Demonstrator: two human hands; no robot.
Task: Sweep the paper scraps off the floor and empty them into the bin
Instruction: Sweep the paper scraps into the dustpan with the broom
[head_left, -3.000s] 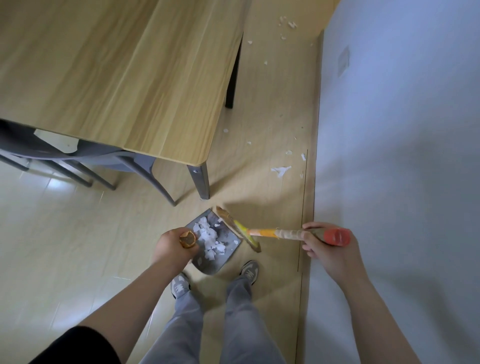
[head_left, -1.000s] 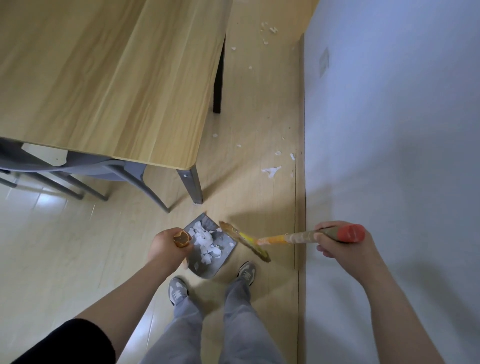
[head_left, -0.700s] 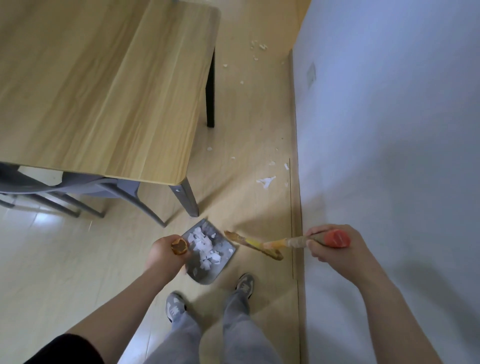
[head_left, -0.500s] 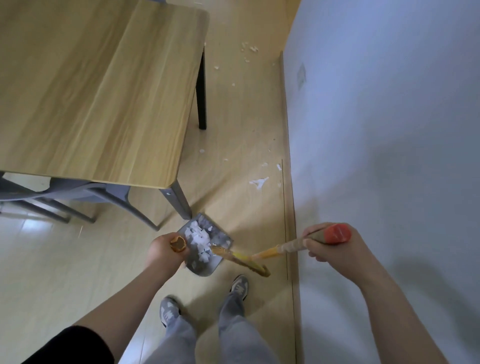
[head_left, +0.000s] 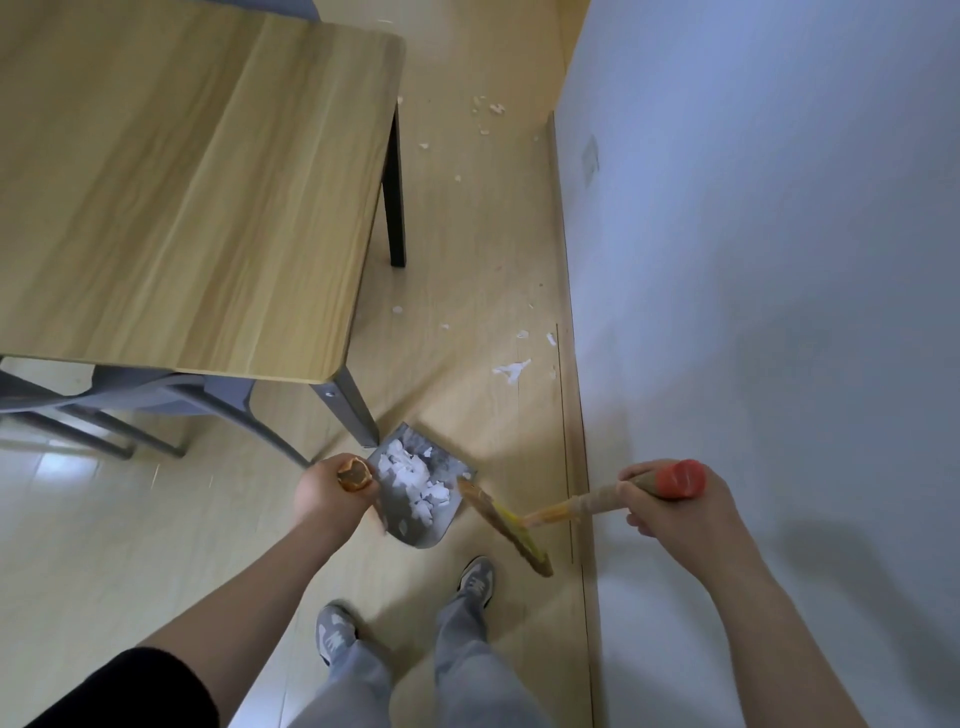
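Scraps (head_left: 415, 480) fill the dustpan (head_left: 420, 491), its handle gripped by the left hand (head_left: 327, 493); the right hand (head_left: 670, 501) grips the broom (head_left: 506, 522) beside it, with more paper bits (head_left: 511, 370) on the floor (head_left: 467, 260) ahead

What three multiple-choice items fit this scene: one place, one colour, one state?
1. Where do the loose scraps lie?
A. in a bin
B. on the floor between table and wall
C. on a shelf
2. Which colour is the cap of the broom?
A. red
B. green
C. black
3. What is the state of the dustpan?
A. empty
B. loaded with white scraps
C. upside down
1 B: white bits dot the floor by the wall. 2 A: the cap at the right hand is red. 3 B: a white heap lies in the dustpan that the left hand holds.
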